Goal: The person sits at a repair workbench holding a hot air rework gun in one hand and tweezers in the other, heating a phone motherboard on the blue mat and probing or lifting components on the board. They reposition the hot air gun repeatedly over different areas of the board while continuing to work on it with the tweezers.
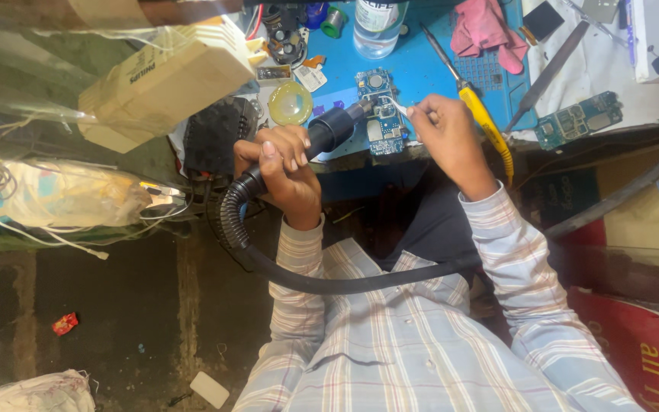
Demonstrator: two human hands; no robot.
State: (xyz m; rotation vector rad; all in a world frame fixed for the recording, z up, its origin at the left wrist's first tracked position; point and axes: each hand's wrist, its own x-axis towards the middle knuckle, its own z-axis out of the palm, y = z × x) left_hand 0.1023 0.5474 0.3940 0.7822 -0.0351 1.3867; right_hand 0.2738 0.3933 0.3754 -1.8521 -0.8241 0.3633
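Above blue mat (421,69): left hand (287,164) clenched round black nozzle (329,131); right hand (444,126) fingers pinch tweezers (397,105) over circuit board (381,114).

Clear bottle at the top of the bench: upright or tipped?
Upright. The clear bottle stands on the blue mat beyond the circuit board. Its top is cut off by the frame, so capped or not: cannot tell.

Cream carton (165,80) upper left

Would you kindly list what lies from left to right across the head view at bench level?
Cream box → left hand holding black hot-air nozzle → blue circuit board → right hand holding tweezers → yellow-handled soldering iron → second circuit board.
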